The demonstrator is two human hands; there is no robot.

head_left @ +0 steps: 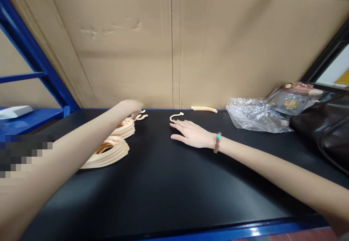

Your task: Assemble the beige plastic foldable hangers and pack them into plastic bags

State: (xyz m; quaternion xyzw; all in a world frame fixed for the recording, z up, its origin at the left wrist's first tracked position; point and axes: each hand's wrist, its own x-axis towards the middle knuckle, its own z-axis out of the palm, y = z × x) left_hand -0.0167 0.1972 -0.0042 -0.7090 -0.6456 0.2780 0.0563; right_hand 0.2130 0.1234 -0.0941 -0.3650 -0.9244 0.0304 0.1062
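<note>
1. Your right hand [192, 135] lies outspread, fingertips just beside a curved pale strip [177, 114] on the black tabletop [163, 183].
2. Your left hand [132, 107] reaches beyond looped pale bundles [117, 153], fingers mostly hidden; its grip cannot be told.

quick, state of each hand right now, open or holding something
Left hand: cannot be told, fingers mostly hidden.
Right hand: open, palm down, fingertips at a thin, curved, cream, plastic-looking strip.

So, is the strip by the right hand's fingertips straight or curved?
Curved: the strip bends like a hook just beyond the right hand. Whether they touch, I cannot tell.
</note>
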